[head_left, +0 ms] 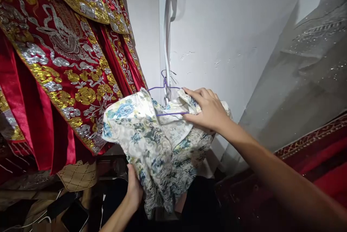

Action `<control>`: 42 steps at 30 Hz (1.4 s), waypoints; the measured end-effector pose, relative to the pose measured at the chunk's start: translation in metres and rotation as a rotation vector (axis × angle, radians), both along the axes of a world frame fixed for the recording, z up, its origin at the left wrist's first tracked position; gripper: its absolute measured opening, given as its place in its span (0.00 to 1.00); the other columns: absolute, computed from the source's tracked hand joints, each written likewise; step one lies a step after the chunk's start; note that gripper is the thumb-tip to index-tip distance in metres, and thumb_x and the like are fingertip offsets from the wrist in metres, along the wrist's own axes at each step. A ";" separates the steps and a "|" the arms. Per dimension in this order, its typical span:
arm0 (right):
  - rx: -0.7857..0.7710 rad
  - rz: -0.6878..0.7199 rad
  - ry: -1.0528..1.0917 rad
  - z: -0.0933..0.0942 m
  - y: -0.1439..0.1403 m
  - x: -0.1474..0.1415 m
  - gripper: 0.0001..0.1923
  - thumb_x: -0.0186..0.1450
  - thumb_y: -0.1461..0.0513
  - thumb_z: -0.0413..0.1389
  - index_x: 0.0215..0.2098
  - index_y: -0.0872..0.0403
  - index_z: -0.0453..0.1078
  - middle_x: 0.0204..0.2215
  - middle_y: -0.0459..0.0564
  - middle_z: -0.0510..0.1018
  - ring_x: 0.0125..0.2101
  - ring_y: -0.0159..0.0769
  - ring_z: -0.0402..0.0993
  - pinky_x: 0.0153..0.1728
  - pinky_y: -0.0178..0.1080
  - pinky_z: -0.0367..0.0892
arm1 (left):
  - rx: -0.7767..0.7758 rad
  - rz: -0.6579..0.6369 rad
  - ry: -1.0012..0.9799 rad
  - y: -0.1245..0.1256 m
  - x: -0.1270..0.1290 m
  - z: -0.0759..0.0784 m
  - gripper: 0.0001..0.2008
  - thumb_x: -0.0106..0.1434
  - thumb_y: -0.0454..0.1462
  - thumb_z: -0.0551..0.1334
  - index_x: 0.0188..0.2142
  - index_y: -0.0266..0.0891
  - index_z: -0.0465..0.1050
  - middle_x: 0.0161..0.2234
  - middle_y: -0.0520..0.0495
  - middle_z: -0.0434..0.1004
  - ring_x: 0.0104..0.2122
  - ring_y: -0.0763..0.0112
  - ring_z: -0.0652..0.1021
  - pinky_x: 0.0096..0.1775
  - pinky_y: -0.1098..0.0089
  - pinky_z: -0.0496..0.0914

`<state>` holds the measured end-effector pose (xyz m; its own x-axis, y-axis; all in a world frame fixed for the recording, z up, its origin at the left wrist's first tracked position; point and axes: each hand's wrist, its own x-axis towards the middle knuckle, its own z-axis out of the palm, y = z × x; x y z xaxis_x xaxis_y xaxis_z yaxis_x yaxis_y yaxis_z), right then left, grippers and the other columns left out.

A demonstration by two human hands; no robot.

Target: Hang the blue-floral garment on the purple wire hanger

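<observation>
Grasping the white short-sleeved garment of textured cloth with blue and yellow-green flowers [154, 145] near its neckline, the right hand [204, 111] has its fingers bent over the collar and shoulder, with the thumb beside the lower bar of the slim purple hanger [175, 113]. The left hand [134, 190] is at the garment's lower side, its thumb upright along the cloth's edge; the other fingers are hidden behind the fabric, so I cannot tell how tightly they grip.

The floral garment is in front of the person, in the middle of the view, with the purple hanger inside its shoulders. The hanger's hook rises above the neckline, just beside a narrow white hanging strap [165, 37]; whether it catches on the strap is unclear.

To the left hangs a red satin costume with gold and silver sequined embroidery [62, 51], and below it lies a dark-screened phone with a pale edge [75, 217]. Behind stands a plain white wall [217, 26]. On the right is a sheer greyish covering with silvery sparkles [303, 58].
</observation>
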<state>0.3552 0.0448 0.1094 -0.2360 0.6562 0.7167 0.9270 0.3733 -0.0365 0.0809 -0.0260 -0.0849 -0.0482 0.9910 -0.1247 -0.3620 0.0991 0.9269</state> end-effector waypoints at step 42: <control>-0.538 0.216 1.455 -0.240 -0.141 -0.088 0.16 0.71 0.50 0.53 0.32 0.52 0.67 0.26 0.46 0.72 0.28 0.34 0.67 0.31 0.36 0.65 | -0.038 0.285 0.268 -0.047 0.033 -0.015 0.32 0.57 0.48 0.72 0.58 0.42 0.69 0.52 0.38 0.76 0.56 0.49 0.74 0.60 0.51 0.66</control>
